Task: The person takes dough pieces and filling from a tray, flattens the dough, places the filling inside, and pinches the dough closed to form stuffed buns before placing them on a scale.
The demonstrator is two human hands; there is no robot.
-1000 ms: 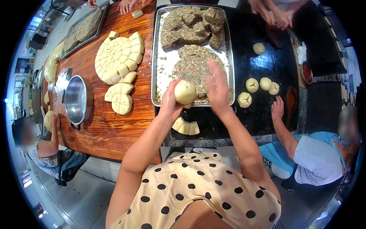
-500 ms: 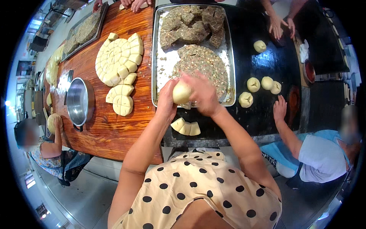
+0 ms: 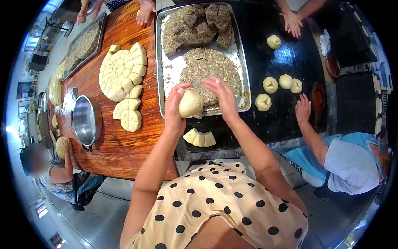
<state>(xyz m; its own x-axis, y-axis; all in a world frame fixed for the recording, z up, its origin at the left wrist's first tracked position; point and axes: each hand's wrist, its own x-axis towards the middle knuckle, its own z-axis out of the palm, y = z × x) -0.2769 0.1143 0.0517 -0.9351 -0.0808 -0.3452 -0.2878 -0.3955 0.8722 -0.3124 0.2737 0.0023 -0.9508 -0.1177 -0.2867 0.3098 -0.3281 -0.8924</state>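
A smooth, pale dough ball (image 3: 191, 103) rests in my left hand (image 3: 174, 108), whose fingers and thumb curve round its left side. To the right of the ball, my right hand (image 3: 224, 96) is apart from it, fingers spread and holding nothing. Both hands are over the near edge of a metal tray (image 3: 171, 79). In that tray lies a flattened round of speckled, nutty filling (image 3: 211, 66), with dark broken chunks of filling (image 3: 199, 31) behind it. Several cut dough pieces (image 3: 200, 138) sit just below my hands on the black tabletop.
Several rounded dough balls (image 3: 270, 85) stand on the black table (image 3: 265, 126) at right, near a co-worker's hand (image 3: 303, 108). Left, the wooden table (image 3: 153, 112) bears a cluster of cut dough (image 3: 123, 70) and a steel pot (image 3: 87, 118). Another person's hands (image 3: 292, 23) are at the far side.
My right hand, blurred against the dough ball before, has come off it to the right and opened. The ball stays in my left hand. At the far side, co-workers' hands have shifted.
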